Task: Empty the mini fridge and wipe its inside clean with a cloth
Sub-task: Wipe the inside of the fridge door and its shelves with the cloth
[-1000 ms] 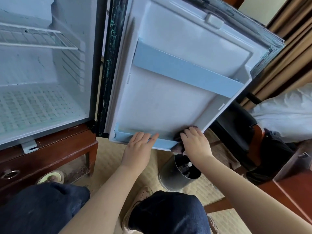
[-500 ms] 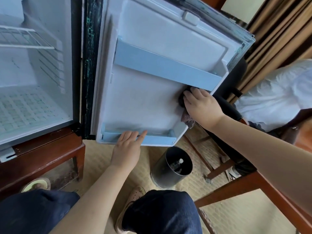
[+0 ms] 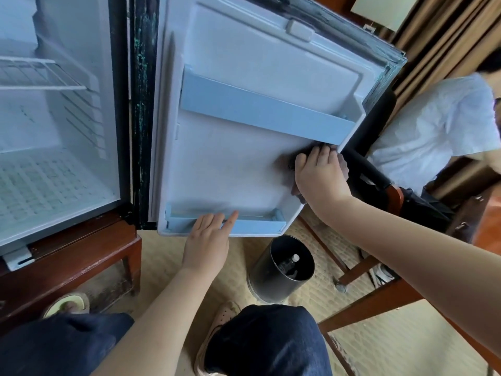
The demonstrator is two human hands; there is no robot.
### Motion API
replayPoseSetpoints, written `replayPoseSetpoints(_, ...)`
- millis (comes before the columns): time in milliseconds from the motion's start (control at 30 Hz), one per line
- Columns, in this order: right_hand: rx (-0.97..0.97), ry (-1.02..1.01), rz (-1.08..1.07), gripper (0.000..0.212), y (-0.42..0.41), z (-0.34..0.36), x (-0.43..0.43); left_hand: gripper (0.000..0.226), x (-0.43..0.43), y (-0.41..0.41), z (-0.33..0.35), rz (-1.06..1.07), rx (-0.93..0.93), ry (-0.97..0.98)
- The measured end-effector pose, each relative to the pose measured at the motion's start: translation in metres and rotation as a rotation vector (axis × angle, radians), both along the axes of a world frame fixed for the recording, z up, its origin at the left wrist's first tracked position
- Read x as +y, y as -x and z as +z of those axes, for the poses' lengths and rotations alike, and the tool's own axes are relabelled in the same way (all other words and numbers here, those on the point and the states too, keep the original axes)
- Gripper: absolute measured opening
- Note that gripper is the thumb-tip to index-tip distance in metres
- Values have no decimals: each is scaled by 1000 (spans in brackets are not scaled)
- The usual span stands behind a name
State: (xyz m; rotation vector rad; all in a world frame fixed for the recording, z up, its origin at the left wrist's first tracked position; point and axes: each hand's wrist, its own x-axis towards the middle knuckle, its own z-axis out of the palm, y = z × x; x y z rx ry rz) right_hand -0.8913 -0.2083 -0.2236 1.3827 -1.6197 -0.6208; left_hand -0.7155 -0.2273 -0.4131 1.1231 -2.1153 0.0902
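Note:
The mini fridge (image 3: 81, 118) stands open on a low wooden stand, its white inside bare except for a wire shelf (image 3: 40, 74). Its door (image 3: 230, 164) swings out to the right, with a pale blue upper rack (image 3: 260, 112) and a lower rack (image 3: 257, 226). My right hand (image 3: 320, 175) presses a dark cloth (image 3: 301, 154) flat against the door's inner panel, just under the right end of the upper rack. My left hand (image 3: 208, 240) rests with straight fingers on the front of the lower rack.
A black bin (image 3: 279, 270) with a bottle inside stands on the woven mat below the door. A wooden stand (image 3: 81, 261) carries the fridge. A person in a white shirt (image 3: 439, 126) sits at the right beside a wooden table edge (image 3: 379, 302). My knees fill the bottom.
My right hand carried the cloth from the door's lower right corner up to just under the upper rack. My left hand stayed on the lower rack.

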Motion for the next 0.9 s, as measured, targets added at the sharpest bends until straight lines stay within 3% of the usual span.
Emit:
replayPoseSetpoints(67,-39,-38,32,58,6,-2,11,71,0,1,-1,3,6,-3)
replayPoseSetpoints(167,-135,-69,239,39,10,-10,31,72,-1,3,-2,18,17,-3)
replayPoseSetpoints(267,-188,-150,344,52,22,-18,49,71,-1,5,-3,24,29,-1)
replayPoseSetpoints(400,-168,-3,491,37,31,5,41,72,0,4,-5,38,11,7)
replayPoseSetpoints(533,-132,80,386,34,27,14,17,73,1,1,-3,25,0,7)
replayPoseSetpoints(600,-143,105,358,16,27,5,14,72,1,1,-1,24,-4,10)
replayPoseSetpoints(667,-169,140,354,24,23,-2,12,70,2,1,-1,25,-4,9)
replayPoseSetpoints(900,-130,28,234,16,16,-17,-10,65,1,-1,0,4,0,24)
